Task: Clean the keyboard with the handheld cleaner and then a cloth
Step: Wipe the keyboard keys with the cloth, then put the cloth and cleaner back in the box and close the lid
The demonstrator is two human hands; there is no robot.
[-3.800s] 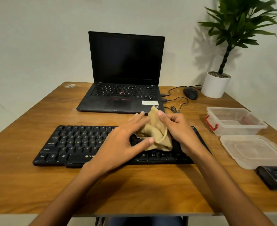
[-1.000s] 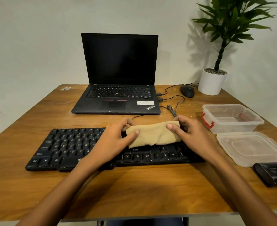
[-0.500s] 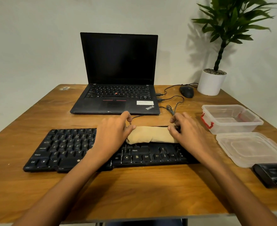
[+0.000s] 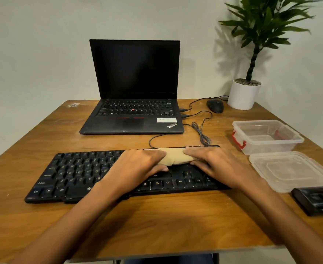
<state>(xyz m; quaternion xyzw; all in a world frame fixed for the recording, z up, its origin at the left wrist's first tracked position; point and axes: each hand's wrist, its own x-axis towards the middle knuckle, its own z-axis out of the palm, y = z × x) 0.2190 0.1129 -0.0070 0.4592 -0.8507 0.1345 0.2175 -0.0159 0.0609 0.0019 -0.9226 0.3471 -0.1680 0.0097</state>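
Presently the left hand [image 4: 138, 166] and right hand [image 4: 216, 164] each grip one end of the rolled cloth [image 4: 176, 157], fingers over, thumbs under. Cloth lies on the keyboard's [image 4: 77, 174] far rows, right of centre, on the desk [image 4: 157, 221].

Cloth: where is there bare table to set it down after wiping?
Bare wood runs along the near edge of the table in front of the keyboard, and at the left, between keyboard and laptop. The right side is crowded: tub, lid and cleaner, with cables behind the keyboard's right end.
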